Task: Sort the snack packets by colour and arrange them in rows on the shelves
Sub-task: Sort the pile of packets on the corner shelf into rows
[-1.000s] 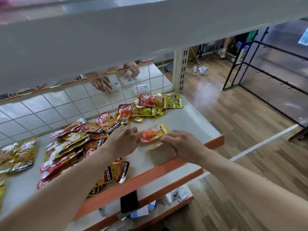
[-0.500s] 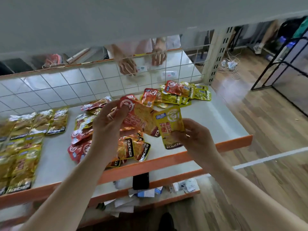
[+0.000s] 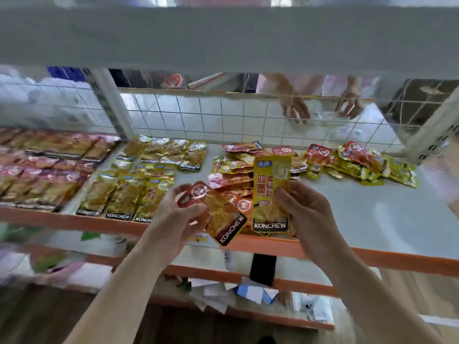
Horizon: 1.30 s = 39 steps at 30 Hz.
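Observation:
My left hand grips a red snack packet, tilted, above the shelf's front edge. My right hand pinches a yellow snack packet, held upright beside the red one. Behind them a mixed heap of red and yellow packets lies on the white shelf. A second mixed heap lies at the back right. Yellow packets sit in rows on the left part of this shelf. Red packets sit in rows on the neighbouring shelf further left.
The shelf has an orange front lip. A wire grid back panel stands behind it, and another person's hands work beyond. An upper shelf hangs overhead. A black phone and papers lie on lower shelves.
Both hands lifted packets off the shelf and now hold them nearer the front edge. The view swung left, bringing the sorted yellow and red rows into sight.

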{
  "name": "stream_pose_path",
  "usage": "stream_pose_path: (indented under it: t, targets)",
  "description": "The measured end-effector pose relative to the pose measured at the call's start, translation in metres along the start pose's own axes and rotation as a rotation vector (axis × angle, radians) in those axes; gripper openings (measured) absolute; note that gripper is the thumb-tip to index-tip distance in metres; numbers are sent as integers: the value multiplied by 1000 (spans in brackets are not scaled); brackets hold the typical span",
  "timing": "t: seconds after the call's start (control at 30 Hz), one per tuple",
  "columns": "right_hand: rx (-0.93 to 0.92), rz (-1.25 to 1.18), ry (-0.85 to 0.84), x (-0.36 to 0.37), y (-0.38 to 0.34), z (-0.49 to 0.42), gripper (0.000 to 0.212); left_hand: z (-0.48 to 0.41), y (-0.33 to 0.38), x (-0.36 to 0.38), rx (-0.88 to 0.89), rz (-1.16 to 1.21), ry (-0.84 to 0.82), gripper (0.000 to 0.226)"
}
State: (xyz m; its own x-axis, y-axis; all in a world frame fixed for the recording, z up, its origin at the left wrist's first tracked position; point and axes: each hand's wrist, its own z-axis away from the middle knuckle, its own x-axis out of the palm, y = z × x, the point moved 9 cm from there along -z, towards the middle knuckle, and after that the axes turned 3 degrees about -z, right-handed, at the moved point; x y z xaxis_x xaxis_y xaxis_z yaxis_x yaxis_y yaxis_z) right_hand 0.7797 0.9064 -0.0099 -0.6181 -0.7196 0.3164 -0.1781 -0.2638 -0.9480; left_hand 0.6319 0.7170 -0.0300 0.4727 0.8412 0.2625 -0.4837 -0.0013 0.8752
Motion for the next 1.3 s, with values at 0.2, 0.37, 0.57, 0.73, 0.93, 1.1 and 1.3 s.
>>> stream_pose_path:
  t: [0.2,0.37,0.57,0.73,0.93,1.1,1.3]
  targets:
    - [122,-11,43,60,21,5,35,8,24,-63,46,1,1,59]
    - [167,7,63,109,48,14,42,5,33,-119,54,12,26,40]
    - [202,40,90,160,82,24,21,-1,43,-180,60,0,61,30]
    - [199,80,144,192,99,30,20,-2,53,-213,63,-99,40,34]
    - [201,95,195,208,107,34,15,-12,55,-229,26,-146,-15,46]
    - [173,177,229,203,96,17,15,-26,66,-219,68,-175,-11,19]
    - [160,296,230,184,86,-24,14,-43,83,-195,91,-228,-24,18]
